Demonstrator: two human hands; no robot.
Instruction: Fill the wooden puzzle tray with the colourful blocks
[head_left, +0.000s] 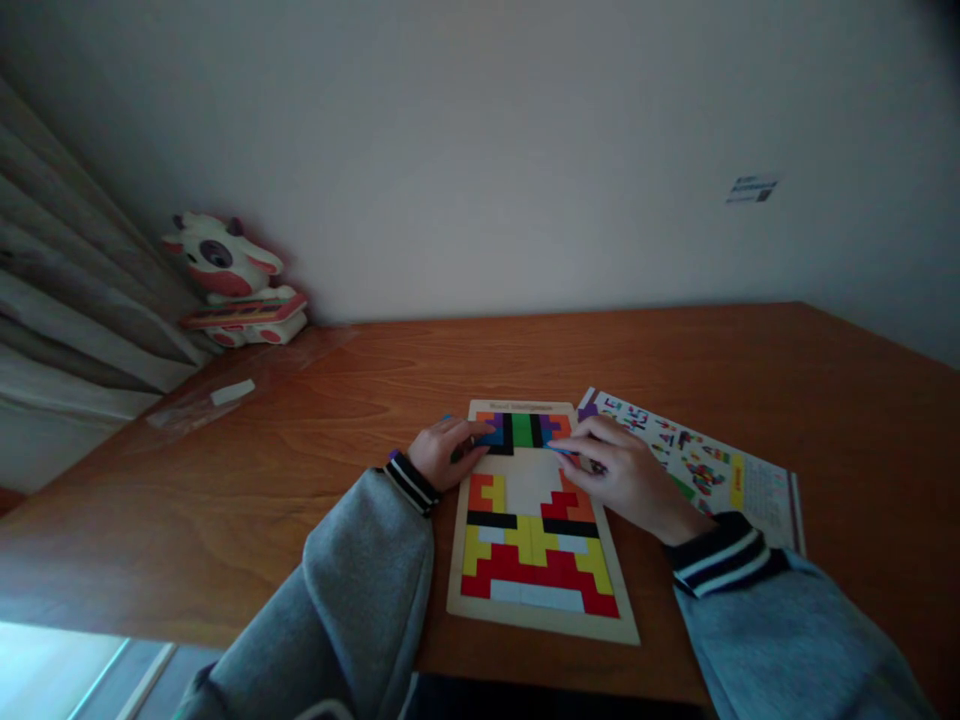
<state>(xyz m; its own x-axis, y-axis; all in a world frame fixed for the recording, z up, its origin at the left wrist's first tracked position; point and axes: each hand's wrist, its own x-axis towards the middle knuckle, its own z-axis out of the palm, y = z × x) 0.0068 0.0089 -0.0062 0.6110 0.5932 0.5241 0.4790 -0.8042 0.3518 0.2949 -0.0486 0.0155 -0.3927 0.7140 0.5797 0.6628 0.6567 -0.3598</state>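
A wooden block puzzle board lies on the desk in front of me, filled with coloured pieces except for a bare patch in its upper middle. My right hand pinches a small blue puzzle piece over the board's upper right part. At the upper left edge rests my left hand, thumb and fingers apart, its fingertips near a dark blue piece. Red pieces, yellow, black, white and orange ones fill the lower half. A green piece sits between black ones near the top.
A printed pattern sheet lies partly under my right hand. At the far left of the wooden desk stands a cow-shaped toy keyboard beside a curtain. Clear plastic film lies before it. A wall rises behind.
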